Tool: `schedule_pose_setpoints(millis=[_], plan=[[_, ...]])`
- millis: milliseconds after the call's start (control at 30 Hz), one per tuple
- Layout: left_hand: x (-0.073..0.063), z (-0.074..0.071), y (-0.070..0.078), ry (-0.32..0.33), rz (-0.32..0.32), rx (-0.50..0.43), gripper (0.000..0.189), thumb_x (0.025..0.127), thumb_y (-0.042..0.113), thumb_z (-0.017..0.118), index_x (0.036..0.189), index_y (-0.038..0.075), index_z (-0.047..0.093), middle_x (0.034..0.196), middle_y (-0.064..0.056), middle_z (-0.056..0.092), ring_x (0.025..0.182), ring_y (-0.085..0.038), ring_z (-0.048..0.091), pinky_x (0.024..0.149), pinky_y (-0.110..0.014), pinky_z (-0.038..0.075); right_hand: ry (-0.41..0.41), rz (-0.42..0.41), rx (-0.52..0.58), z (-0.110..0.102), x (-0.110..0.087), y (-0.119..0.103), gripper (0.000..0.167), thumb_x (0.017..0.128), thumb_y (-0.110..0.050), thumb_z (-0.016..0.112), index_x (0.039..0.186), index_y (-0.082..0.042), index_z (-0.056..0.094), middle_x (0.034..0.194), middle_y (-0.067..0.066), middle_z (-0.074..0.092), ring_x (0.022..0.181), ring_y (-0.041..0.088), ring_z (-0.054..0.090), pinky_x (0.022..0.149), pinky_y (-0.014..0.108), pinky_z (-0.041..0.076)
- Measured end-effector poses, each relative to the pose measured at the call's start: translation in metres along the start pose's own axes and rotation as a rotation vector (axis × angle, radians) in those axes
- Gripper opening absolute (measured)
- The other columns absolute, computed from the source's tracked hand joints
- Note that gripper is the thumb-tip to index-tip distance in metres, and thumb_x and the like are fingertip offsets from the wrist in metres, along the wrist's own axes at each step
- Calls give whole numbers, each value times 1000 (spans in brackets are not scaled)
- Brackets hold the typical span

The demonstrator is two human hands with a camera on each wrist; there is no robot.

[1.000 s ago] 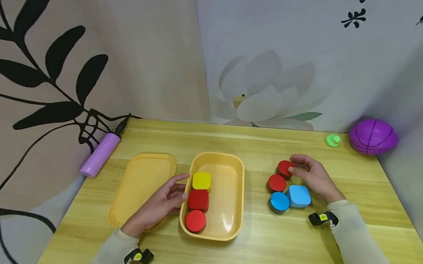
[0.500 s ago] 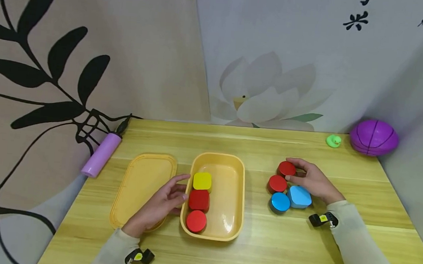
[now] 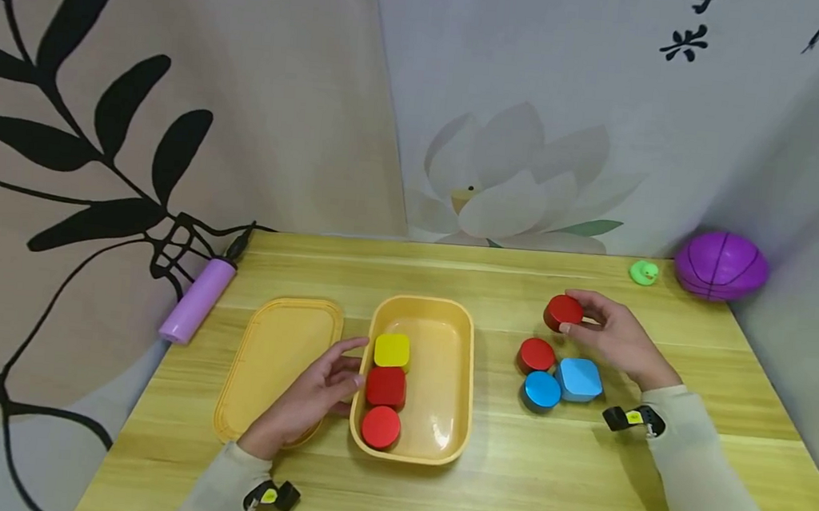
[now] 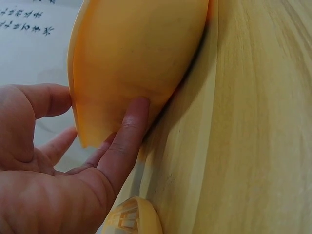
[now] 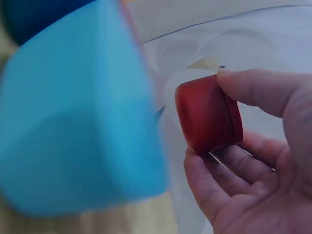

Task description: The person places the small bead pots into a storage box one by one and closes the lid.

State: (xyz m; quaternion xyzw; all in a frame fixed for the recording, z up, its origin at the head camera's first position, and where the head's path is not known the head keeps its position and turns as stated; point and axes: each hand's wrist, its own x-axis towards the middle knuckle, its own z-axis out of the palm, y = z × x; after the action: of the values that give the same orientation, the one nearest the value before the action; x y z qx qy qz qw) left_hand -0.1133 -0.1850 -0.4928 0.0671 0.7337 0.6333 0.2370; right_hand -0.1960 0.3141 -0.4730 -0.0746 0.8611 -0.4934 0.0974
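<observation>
My right hand (image 3: 616,336) pinches a red round tin (image 3: 562,312) between thumb and fingers. In the right wrist view, the tin (image 5: 207,114) shows a rounded bottom and a lid seam. Close below the hand stand another red round tin (image 3: 536,354), a blue round tin (image 3: 541,391) and a light blue square tin (image 3: 579,379). My left hand (image 3: 312,388) touches the left side of a yellow plastic box (image 3: 444,370), fingers loosely spread on its rim and outer wall. Inside, along the left, sit a yellow square tin (image 3: 391,351), a red square tin (image 3: 385,386) and a red round tin (image 3: 381,427).
A yellow lid (image 3: 279,349) lies on the wooden table (image 3: 506,496) left of the box, partly under my left forearm. A purple cylinder (image 3: 198,301) lies at the table's left edge. At the back right are a green toy duck (image 3: 644,272) and a purple ball (image 3: 722,266).
My right hand has taken hold of the farthest red round tin and raised it away from the others, up and slightly right in the head view. The left hand has stayed at the box.
</observation>
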Motion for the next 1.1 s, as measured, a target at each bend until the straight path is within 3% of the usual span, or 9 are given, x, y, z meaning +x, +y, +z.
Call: schedule_pose_setpoints(millis=[233, 333, 500, 733, 900, 1100], plan=[[0, -2, -1, -2, -2, 2, 61, 110, 28, 60, 163, 32, 32, 154, -21, 49, 127, -30, 60, 87, -46, 63, 18, -51, 63, 4, -2, -38, 70, 100, -32, 76, 160, -11, 45, 153, 16, 55, 133, 42, 61, 90, 15, 57], [0, -2, -2, 1, -2, -6, 60, 110, 28, 60, 163, 32, 33, 153, -21, 49, 127, -30, 60, 87, -46, 63, 16, -90, 100, 13, 1, -54, 68, 100, -29, 76, 159, -10, 47, 153, 15, 56, 130, 36, 64, 91, 17, 57], [0, -2, -3, -1, -2, -8, 60, 110, 28, 60, 163, 31, 33, 154, -21, 49, 128, -30, 60, 88, -46, 63, -16, -152, 170, 34, 9, -74, 65, 100, -20, 75, 157, -6, 47, 151, 16, 56, 124, 26, 67, 91, 21, 60], [0, -2, -2, -10, -2, -8, 60, 110, 28, 60, 163, 31, 32, 153, -21, 49, 128, -30, 59, 88, -46, 63, -67, -206, 191, 68, 22, -102, 64, 99, -16, 76, 156, -6, 48, 151, 16, 56, 130, 37, 62, 92, 21, 59], [0, -3, -2, -11, 2, -8, 60, 110, 29, 60, 163, 31, 32, 154, -21, 50, 129, -31, 60, 88, -46, 63, -97, -244, 224, 90, 32, -119, 64, 97, -14, 78, 154, -7, 50, 149, 13, 58, 129, 35, 64, 96, 24, 59], [1, -3, -2, -11, -3, -8, 60, 110, 29, 60, 163, 32, 32, 154, -21, 50, 129, -31, 60, 88, -47, 63, -131, -292, 188, 120, 46, -129, 62, 96, -15, 79, 152, -4, 53, 144, 12, 62, 128, 31, 61, 106, 41, 56]])
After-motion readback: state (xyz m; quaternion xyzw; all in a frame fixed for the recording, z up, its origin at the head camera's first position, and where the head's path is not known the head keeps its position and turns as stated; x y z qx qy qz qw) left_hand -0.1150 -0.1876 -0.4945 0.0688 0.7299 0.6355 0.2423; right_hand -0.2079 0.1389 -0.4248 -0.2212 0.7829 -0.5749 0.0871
